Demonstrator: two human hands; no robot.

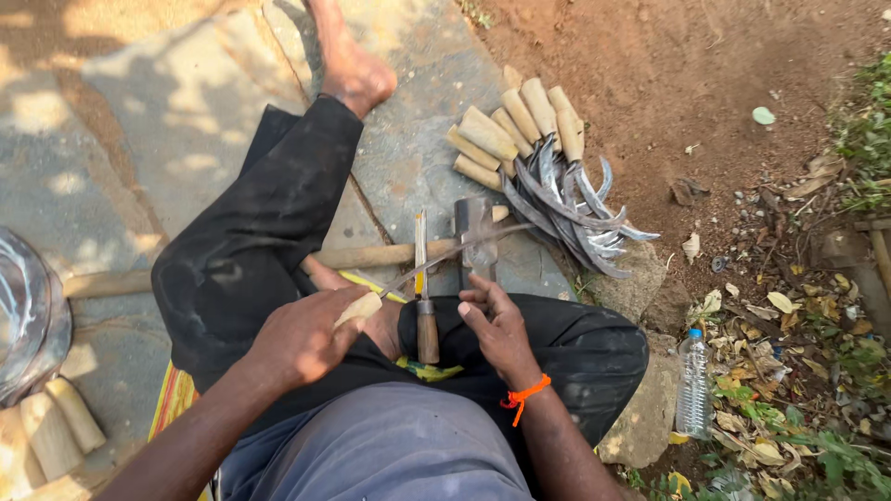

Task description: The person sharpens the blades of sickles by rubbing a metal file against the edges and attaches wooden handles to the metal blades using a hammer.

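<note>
- The sickle (436,267) in hand lies across the sledgehammer head (475,232), its thin curved blade resting on the steel and its pale wooden handle toward the person's left.
- The left hand (302,336) is closed in a fist around that handle, just left of the hammer head.
- The right hand (497,325) sits just below the hammer head, fingers curled and half spread, fingertips near the blade; whether they press it cannot be told.
- A file with a brown wooden handle (425,295) lies beside the hammer head on its left, tip pointing away from the person, untouched.
- The hammer's long wooden shaft (371,255) runs leftward from the head, under the bent leg in black trousers.
- Judging from the layout, the work is partway: a pile of handled sickles (548,172) lies just beyond and right of the hammer head, while loose wooden handles (51,427) wait well to its left, near a shiny metal vessel (28,315).
- A plastic bottle (694,382) stands well right of the hammer head, among dry leaves.
- Room is tight around the hammer head: the knee crowds the left, the pile's blade tips the upper right. The stone slab (418,111) ends just right of the head at bare dirt; open slab lies beyond it.
</note>
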